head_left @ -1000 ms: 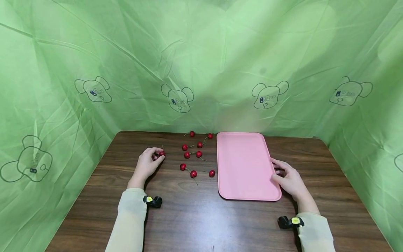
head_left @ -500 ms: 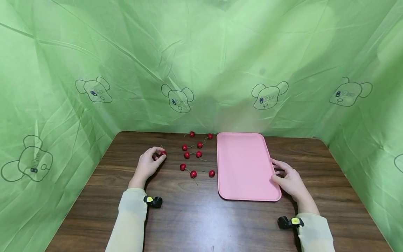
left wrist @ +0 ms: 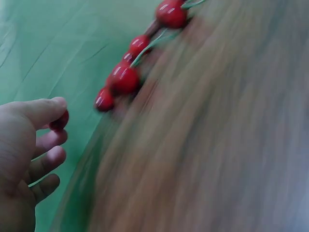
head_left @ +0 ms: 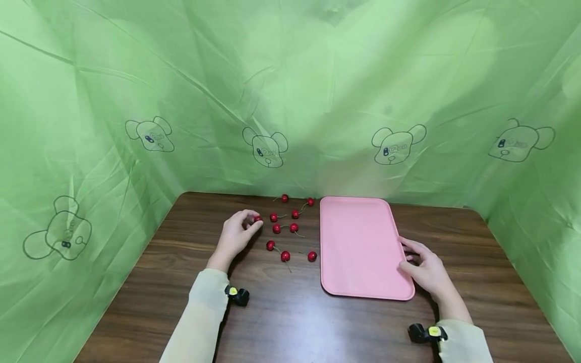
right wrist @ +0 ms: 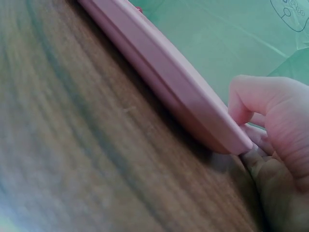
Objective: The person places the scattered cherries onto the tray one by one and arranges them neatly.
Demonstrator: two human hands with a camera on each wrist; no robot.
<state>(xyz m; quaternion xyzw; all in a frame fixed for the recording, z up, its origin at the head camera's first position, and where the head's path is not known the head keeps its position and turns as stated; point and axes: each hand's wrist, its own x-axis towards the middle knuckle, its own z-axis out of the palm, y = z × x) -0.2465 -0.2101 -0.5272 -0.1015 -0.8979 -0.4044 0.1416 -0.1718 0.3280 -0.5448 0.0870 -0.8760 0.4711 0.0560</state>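
My left hand (head_left: pixel 237 234) pinches a red cherry (left wrist: pixel 60 121) between thumb and fingertips, just left of the loose cherries. In the left wrist view it appears raised off the wood, the other fingers loosely bent. Several more cherries with thin green stems lie scattered on the table; one cherry (head_left: pixel 312 256) is close to the left edge of a pink tray (head_left: pixel 363 247). At the tray's right side my right hand (head_left: pixel 426 269) grips the rim, thumb over the edge and fingers (right wrist: pixel 258 145) at its underside, partly hidden.
The dark wooden table (head_left: pixel 281 322) runs back to a green fabric backdrop (head_left: pixel 308 101) printed with bear-like heads. A small black wrist camera (head_left: pixel 238 296) sits on the left sleeve, and a second wrist camera (head_left: pixel 425 333) on the right.
My left hand has moved right, carrying the cherry towards the loose ones. The head view has shifted slightly. My right hand stays on the tray's rim.
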